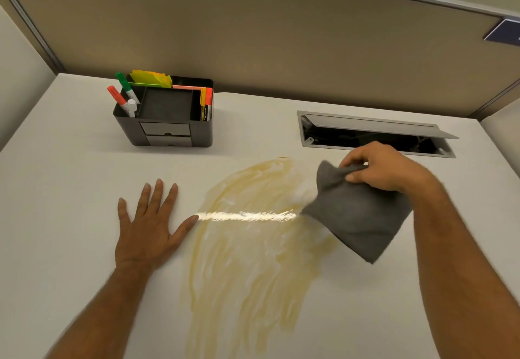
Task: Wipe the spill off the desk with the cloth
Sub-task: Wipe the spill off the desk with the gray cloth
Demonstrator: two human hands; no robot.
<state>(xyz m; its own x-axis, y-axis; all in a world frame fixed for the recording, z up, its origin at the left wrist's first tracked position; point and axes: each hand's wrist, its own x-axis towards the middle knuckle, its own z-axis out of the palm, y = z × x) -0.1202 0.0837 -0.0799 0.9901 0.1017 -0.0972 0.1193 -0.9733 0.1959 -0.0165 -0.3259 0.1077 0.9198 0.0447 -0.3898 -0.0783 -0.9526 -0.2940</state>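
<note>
A wide yellowish spill [247, 251] is smeared in streaks across the middle of the white desk [70, 178], from near the back down to the front edge. My right hand [385, 167] pinches a grey cloth [357, 212] by its top edge, and the cloth hangs down at the spill's right side, its lower left corner close to the wet streaks. My left hand [152, 223] lies flat on the desk, fingers spread, with the thumb tip touching the spill's left edge.
A black desk organiser [166, 128] with markers and sticky notes stands at the back left. An open cable hatch [374, 133] with a raised grey lid is set into the desk behind my right hand. A tan partition wall [281, 49] closes the back.
</note>
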